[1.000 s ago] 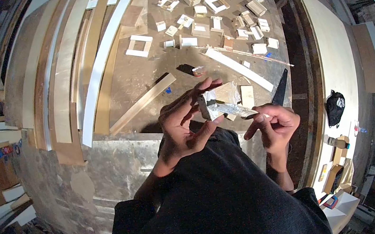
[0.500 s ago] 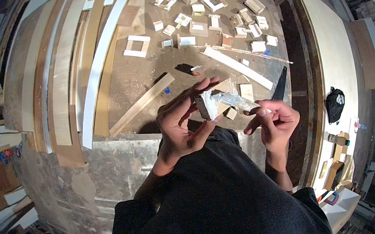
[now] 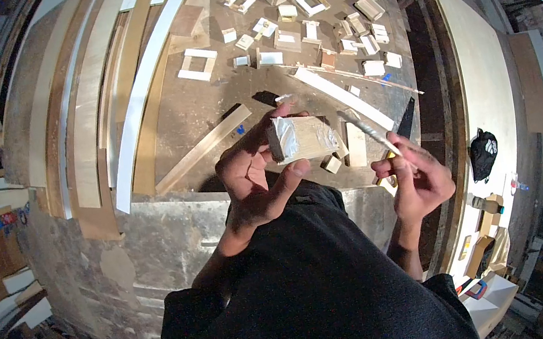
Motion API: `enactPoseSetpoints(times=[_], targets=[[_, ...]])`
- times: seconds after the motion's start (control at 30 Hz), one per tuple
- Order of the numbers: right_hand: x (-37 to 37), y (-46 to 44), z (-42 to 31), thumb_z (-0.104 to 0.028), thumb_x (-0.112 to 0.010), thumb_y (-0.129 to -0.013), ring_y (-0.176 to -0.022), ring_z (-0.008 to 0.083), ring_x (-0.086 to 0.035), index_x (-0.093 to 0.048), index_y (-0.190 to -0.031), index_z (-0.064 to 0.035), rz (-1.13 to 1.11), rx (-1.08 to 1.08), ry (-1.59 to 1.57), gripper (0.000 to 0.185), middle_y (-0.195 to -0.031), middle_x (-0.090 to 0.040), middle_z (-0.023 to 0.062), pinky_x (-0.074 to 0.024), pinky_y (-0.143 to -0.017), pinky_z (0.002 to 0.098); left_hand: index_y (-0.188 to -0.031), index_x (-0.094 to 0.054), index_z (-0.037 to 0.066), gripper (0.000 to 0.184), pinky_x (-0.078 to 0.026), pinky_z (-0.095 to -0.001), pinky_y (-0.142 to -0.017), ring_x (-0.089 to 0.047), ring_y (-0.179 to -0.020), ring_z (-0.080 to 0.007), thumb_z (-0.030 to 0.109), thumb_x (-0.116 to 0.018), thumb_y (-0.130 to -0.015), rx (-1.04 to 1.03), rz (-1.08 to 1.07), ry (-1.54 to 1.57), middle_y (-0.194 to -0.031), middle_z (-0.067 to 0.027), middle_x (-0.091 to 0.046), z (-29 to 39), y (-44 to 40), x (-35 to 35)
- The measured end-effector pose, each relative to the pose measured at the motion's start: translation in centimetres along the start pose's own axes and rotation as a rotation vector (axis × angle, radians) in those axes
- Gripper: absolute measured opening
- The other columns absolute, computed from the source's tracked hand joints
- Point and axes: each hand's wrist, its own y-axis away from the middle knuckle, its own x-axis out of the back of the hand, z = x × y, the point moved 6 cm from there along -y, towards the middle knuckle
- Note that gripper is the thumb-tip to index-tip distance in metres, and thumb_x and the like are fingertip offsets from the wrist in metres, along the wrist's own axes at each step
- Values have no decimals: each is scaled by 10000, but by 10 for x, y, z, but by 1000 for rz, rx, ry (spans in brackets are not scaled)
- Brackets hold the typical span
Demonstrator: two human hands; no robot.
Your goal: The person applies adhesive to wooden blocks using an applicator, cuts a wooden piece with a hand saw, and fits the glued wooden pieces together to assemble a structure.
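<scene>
My left hand (image 3: 249,183) is closed around a small wooden block (image 3: 312,137), its fingers behind and thumb along the lower edge. White glue-like paste (image 3: 287,138) coats the block's left end, with smears at the right edge. To the right, my right hand (image 3: 420,180) pinches a thin, whitish flat stick (image 3: 371,130) that points up and left. Its tip is apart from the block. The stick's exact kind is unclear. Below the block lies a small wood piece (image 3: 332,164), and a flat wood piece (image 3: 356,144) rests between the hands.
Small wooden frames and blocks (image 3: 287,41) are scattered at the back of the worktable. Long boards (image 3: 90,112) lie at the left. A white strip (image 3: 345,98), a wood strip (image 3: 203,149) and a dark saw blade (image 3: 406,121) are close to my hands. A black pouch (image 3: 485,153) sits at right.
My right hand has drawn the stick right and away from the block, turning it edge-on. The block has shifted slightly left and tilted, so its broad face shows.
</scene>
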Motion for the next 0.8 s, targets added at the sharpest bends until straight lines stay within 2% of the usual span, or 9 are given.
enactPoseSetpoints(times=[0.07,0.2,0.3,0.37,0.47,0.53,0.63,0.77,0.8], targets=[[-7,-3,-20,25,-734,-846,-726,208,-753,-719,-1002,42,-86,333,336,158,-940,-751,209,-601,-643,277,-1366,-489,-99,586,-515,-442,-1008,-608,-1216,-315,23,-724,-844,5,18,-3,-1366,-230,-563,-1,2,0],[-25,14,-28,58,-745,-827,-773,204,-758,-716,-1020,52,-205,135,430,195,-962,-753,190,-613,-666,298,-1348,-480,-122,591,-525,-435,-995,-606,-1211,-299,44,-737,-842,63,118,-58,-1364,-248,-561,1,6,2],[-25,16,-46,47,-765,-814,-772,196,-759,-716,-1021,45,-313,298,560,212,-966,-755,180,-612,-671,293,-1331,-480,-145,594,-534,-419,-983,-607,-1202,-293,41,-744,-833,30,66,-175,-1337,-270,-573,9,5,0],[-16,22,-39,26,-770,-820,-771,194,-761,-718,-1032,37,-286,256,556,219,-972,-756,174,-612,-677,287,-1321,-487,-150,583,-535,-413,-982,-610,-1198,-295,35,-741,-830,-5,63,-218,-1319,-272,-582,10,4,0],[5,32,-9,-10,-783,-809,-735,172,-750,-731,-1089,-15,-257,29,482,285,-1004,-768,94,-570,-624,231,-1304,-500,-156,565,-531,-409,-988,-614,-1191,-299,25,-738,-825,-61,67,-259,-1295,-273,-595,10,3,2],[1,14,-42,-18,-784,-805,-744,171,-752,-730,-1075,-34,-214,385,557,276,-1010,-767,95,-576,-616,242,-1297,-506,-157,557,-526,-410,-994,-616,-1188,-300,20,-738,-822,-78,66,-252,-1290,-273,-599,11,2,2],[-14,1,-47,-11,-783,-802,-739,156,-749,-741,-1051,-61,-140,434,519,257,-1010,-767,88,-570,-581,241,-1294,-513,-152,549,-526,-409,-990,-612,-1195,-305,1,-735,-815,-86,24,-251,-1294,-280,-599,12,4,-5],[-29,11,-49,-38,-791,-819,-685,142,-733,-757,-1021,-66,-271,327,571,207,-1015,-767,83,-561,-562,250,-1295,-517,-142,550,-515,-404,-999,-603,-1207,-299,-19,-738,-806,-78,93,-213,-1284,-277,-606,15,6,-2],[-29,11,-54,2,-750,-852,-739,206,-760,-725,-1000,37,-361,347,505,154,-902,-760,167,-606,-649,285,-1294,-519,-139,549,-512,-404,-1003,-599,-1211,-296,-23,-739,-805,-71,117,-227,-1281,-275,-607,17,7,1]])
